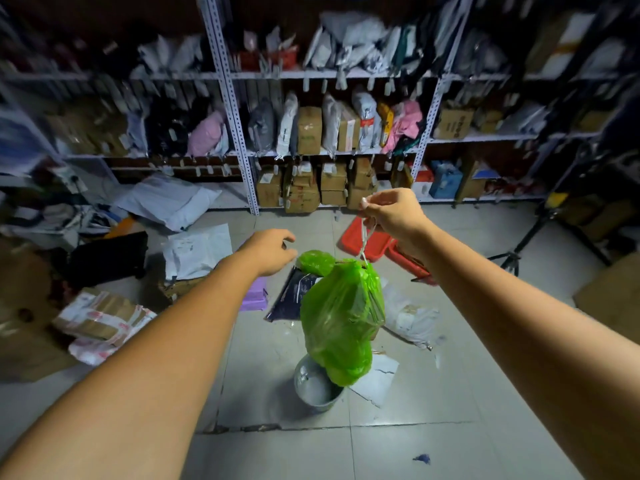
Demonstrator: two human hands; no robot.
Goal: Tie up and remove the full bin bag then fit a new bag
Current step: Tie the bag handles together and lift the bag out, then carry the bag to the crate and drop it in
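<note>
A full green bin bag (341, 317) hangs in the air by its white drawstring (364, 242), its bottom just above a small round silver bin (313, 386) on the floor. My right hand (393, 211) is closed on the top of the drawstring and carries the bag's weight. My left hand (273, 251) hovers to the left of the bag's gathered top, fingers loosely curled and holding nothing. A second bunch of green plastic (317, 262) shows just behind the bag's top, beside my left hand.
Parcels, mailers and a purple item (254, 294) litter the tiled floor around the bin. Red trays (367, 240) lie behind the bag. Metal shelving (239, 140) packed with parcels lines the back. A tripod (526, 237) stands at right.
</note>
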